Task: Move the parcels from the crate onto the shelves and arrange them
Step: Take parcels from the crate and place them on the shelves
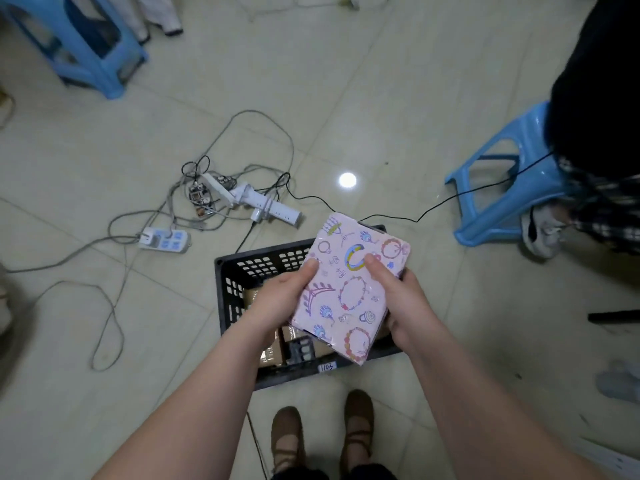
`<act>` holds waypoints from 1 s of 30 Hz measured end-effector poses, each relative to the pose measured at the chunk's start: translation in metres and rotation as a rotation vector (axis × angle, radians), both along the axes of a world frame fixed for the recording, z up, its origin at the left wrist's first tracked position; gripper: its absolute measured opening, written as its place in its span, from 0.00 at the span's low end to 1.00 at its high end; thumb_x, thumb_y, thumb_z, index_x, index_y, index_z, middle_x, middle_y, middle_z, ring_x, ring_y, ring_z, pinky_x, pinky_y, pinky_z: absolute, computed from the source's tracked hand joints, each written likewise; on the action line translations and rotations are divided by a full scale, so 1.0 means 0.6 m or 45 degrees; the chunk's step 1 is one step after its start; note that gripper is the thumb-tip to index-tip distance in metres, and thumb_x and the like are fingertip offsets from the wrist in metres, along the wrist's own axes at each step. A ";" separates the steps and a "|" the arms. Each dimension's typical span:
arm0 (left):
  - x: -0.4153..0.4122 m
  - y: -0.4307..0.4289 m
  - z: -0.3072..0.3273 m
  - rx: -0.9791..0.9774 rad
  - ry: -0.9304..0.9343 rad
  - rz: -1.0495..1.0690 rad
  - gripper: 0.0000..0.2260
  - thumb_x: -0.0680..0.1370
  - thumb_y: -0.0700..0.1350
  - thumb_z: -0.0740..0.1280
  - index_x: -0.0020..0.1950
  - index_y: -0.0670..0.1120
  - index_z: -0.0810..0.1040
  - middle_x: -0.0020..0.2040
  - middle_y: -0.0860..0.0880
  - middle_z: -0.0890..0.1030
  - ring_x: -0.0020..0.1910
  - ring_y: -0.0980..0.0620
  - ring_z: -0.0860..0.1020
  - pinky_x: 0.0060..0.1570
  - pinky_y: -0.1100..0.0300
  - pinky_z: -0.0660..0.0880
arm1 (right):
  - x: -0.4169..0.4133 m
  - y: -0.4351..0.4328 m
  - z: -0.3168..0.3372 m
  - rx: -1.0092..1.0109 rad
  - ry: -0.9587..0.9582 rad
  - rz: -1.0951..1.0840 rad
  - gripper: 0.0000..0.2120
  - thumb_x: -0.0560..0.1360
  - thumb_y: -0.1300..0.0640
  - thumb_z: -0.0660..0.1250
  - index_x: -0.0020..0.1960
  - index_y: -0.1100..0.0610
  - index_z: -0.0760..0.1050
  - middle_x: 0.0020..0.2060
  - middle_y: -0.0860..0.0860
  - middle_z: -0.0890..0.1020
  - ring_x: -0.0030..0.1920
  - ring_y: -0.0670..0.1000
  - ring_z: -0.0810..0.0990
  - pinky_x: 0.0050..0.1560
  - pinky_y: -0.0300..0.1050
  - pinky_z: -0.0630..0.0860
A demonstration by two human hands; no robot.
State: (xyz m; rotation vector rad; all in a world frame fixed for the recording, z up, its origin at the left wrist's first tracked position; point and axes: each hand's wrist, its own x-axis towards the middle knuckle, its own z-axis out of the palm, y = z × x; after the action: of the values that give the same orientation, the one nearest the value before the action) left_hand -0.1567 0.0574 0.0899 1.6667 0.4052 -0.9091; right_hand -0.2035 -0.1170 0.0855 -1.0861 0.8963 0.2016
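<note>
Glossy beige tiled floor [381,81] mirroring one round bright light spot [347,180]. Pale blue plastic stool [104,74] at far left, second blue plastic stool [502,188] at right. Long white power strip [277,206] amid tangled grey cables [110,306].

Bare forearms [207,393], brown shoes [358,424]
You're in round-toed flats with straps across the top, and a dark hem [369,472] shows by your ankles.

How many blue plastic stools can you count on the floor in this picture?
2. The left stool stands in the top left corner. The right stool stands near the right edge, partly covered by a person. Others may lie outside the view.
</note>
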 end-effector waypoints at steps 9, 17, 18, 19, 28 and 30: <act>0.027 -0.007 0.222 -0.080 0.034 -0.007 0.30 0.75 0.72 0.54 0.54 0.49 0.80 0.53 0.45 0.82 0.53 0.46 0.79 0.51 0.48 0.72 | -0.028 0.014 0.226 -0.261 -0.455 -0.004 0.27 0.67 0.71 0.74 0.60 0.54 0.68 0.51 0.52 0.83 0.48 0.48 0.85 0.45 0.46 0.82; 0.021 0.052 0.359 -0.356 0.214 -0.147 0.32 0.75 0.72 0.52 0.49 0.47 0.82 0.45 0.44 0.84 0.49 0.43 0.79 0.59 0.37 0.72 | -0.098 0.070 0.333 -0.791 -0.628 0.339 0.36 0.63 0.73 0.77 0.59 0.45 0.68 0.56 0.50 0.81 0.54 0.43 0.81 0.51 0.36 0.77; 0.020 0.058 0.369 -0.366 0.211 -0.150 0.31 0.76 0.70 0.54 0.48 0.46 0.82 0.44 0.43 0.84 0.45 0.43 0.81 0.54 0.41 0.75 | -0.106 0.080 0.341 -0.895 -0.646 0.338 0.37 0.61 0.70 0.78 0.59 0.41 0.68 0.55 0.50 0.80 0.53 0.44 0.80 0.52 0.36 0.76; 0.018 0.062 0.377 -0.373 0.211 -0.146 0.29 0.77 0.68 0.55 0.47 0.44 0.81 0.43 0.42 0.84 0.41 0.44 0.83 0.48 0.45 0.78 | -0.115 0.089 0.349 -0.998 -0.663 0.333 0.37 0.60 0.66 0.78 0.58 0.35 0.68 0.56 0.49 0.79 0.54 0.44 0.79 0.53 0.36 0.75; -0.056 0.053 0.435 -0.673 0.228 -0.148 0.13 0.78 0.43 0.60 0.58 0.39 0.78 0.47 0.40 0.84 0.37 0.44 0.82 0.47 0.51 0.76 | -0.227 0.083 0.384 -1.201 -0.601 0.176 0.43 0.70 0.67 0.75 0.68 0.28 0.63 0.74 0.44 0.64 0.74 0.43 0.63 0.74 0.49 0.64; -0.077 0.039 0.447 -0.722 0.228 -0.204 0.14 0.77 0.42 0.59 0.59 0.40 0.78 0.46 0.40 0.84 0.36 0.45 0.83 0.45 0.52 0.77 | -0.267 0.072 0.402 -1.074 -0.533 0.033 0.40 0.73 0.69 0.72 0.65 0.28 0.63 0.71 0.41 0.67 0.72 0.46 0.67 0.71 0.50 0.68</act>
State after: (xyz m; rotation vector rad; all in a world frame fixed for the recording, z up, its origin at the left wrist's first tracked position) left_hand -0.2027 0.0807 0.3583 1.1114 0.1121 -1.1701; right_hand -0.3635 -0.0739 0.3267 -1.8331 0.5796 -0.4154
